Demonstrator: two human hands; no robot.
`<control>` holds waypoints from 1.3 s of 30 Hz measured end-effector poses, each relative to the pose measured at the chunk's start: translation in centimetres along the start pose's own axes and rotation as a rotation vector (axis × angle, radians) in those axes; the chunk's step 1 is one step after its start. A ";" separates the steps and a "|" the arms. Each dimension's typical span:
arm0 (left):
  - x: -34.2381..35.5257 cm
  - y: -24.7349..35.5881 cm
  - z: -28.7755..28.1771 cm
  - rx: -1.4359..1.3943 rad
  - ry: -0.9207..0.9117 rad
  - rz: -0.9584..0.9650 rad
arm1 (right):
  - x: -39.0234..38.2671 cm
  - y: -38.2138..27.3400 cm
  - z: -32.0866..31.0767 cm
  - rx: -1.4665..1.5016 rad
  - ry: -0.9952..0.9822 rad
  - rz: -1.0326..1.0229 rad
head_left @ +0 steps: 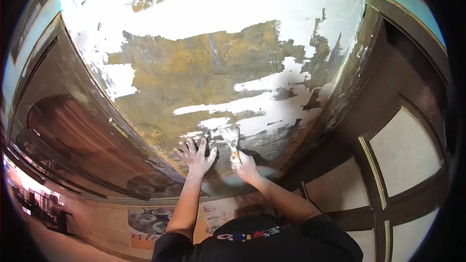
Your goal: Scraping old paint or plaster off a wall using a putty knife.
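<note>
A large mottled panel (pixel 204 77) fills the middle of the view, olive-brown and dark with patches of white coating (pixel 218 7). My left hand (pixel 196 157), dusted white, lies on the lower part of the panel with its fingers spread. Just to its right my right hand (pixel 242 165) grips a putty knife (pixel 230 137) by the handle, its wide white-smeared blade against the surface at the lower edge of a white patch.
Left is a dark wooden door or frame (pixel 68 126); right, dark brown panelling (pixel 354 126) with pale inset panels (pixel 403 145). Printed sheets (pixel 148 225) line the lower part below. Cluttered dark objects (pixel 41 204) show at the far lower left.
</note>
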State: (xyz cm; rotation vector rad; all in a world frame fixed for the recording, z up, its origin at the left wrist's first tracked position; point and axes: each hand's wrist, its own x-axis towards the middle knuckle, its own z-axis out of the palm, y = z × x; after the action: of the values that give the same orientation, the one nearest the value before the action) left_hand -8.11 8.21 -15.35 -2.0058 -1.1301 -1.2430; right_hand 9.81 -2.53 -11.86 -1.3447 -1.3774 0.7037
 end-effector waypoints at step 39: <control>10.5 -1.4 -5.1 0.098 0.169 -0.055 | 2.3 -6.9 -3.0 0.028 0.005 -0.018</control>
State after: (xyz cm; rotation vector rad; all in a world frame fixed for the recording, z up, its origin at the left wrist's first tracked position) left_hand -9.25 8.97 -3.64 -1.7737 -1.1467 -1.3307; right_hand 10.59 -2.49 -4.01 -1.3094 -1.3696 0.7046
